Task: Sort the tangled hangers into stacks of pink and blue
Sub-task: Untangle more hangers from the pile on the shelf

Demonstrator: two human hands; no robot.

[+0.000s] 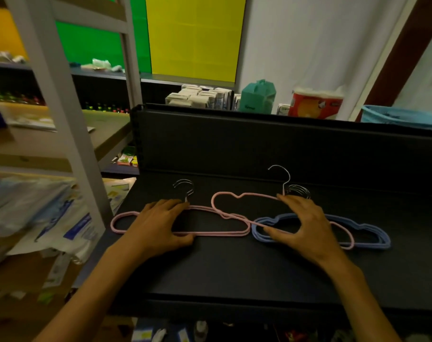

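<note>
Pink is nearly sorted: a stack of thin pink wire hangers with steel hooks lies on the black bench under my left hand, whose grip is released, fingers flat and pressing. One stray pink wire hanger lies slantwise across the stack of blue wire hangers to the right. My right hand pinches it between fingertips and thumb. I'd lift it straight up, hook first, clear of the blue hooks, then lay it leftward onto pink.
</note>
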